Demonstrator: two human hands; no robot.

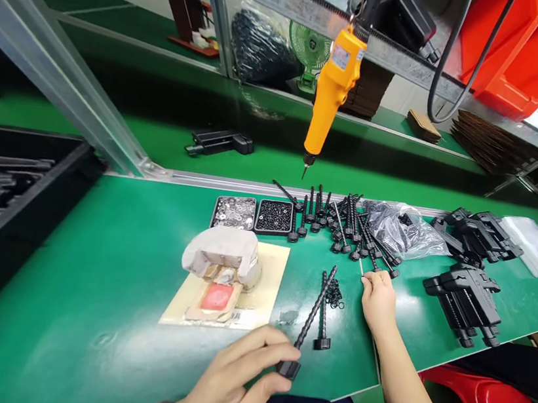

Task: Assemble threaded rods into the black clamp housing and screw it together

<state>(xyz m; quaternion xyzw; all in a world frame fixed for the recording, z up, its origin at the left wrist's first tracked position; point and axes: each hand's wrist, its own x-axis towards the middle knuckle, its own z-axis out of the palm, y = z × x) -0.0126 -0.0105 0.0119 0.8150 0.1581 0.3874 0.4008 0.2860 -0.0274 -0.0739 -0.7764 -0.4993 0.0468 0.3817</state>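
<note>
My left hand (247,370) pinches the head of a black threaded rod (314,313) near the front edge, its shaft slanting up and to the right. Beside it on the green bench lies another black rod (324,318), with small black rings (335,294) at its upper end. To the right, my right hand (379,298) is closed on a thin pale stick (361,266) whose tip points up at the pile of black rods (350,222). What the stick is I cannot make out.
An orange electric screwdriver (333,91) hangs above the bench. Two small trays (274,218) of parts sit behind a white fixture (222,255). Black assemblies (469,297) and a plastic bag (406,233) lie right; a black crate (15,208) stands left.
</note>
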